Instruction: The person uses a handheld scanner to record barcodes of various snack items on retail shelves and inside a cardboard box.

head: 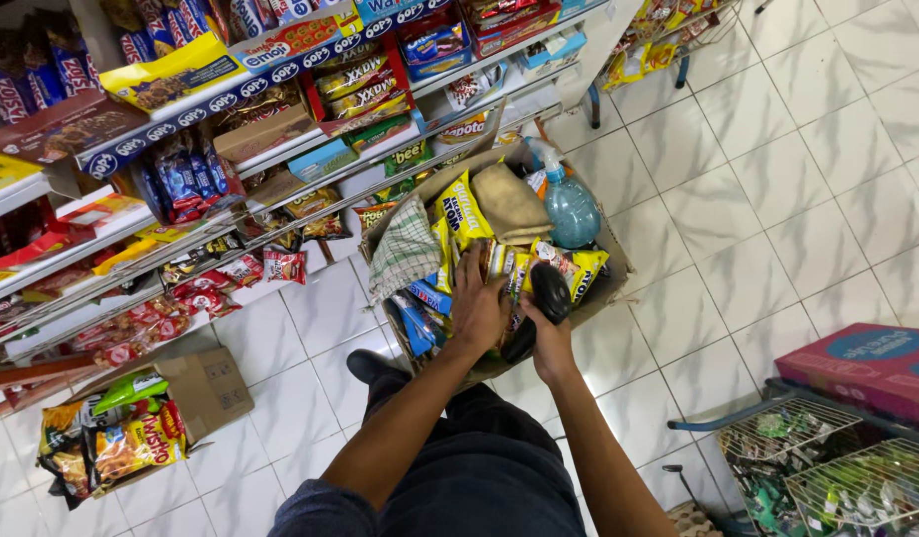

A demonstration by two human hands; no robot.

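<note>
A: Hands first, what are they doing?

B: Left hand lies palm-down, fingers spread, on the snack packets in the cardboard box on the tiled floor. Right hand is clamped around a black handheld device over the box.

A: Anything else in the box?

B: A checked cloth, a tan cloth, a blue spray bottle. Snack shelves stand to the left.
</note>
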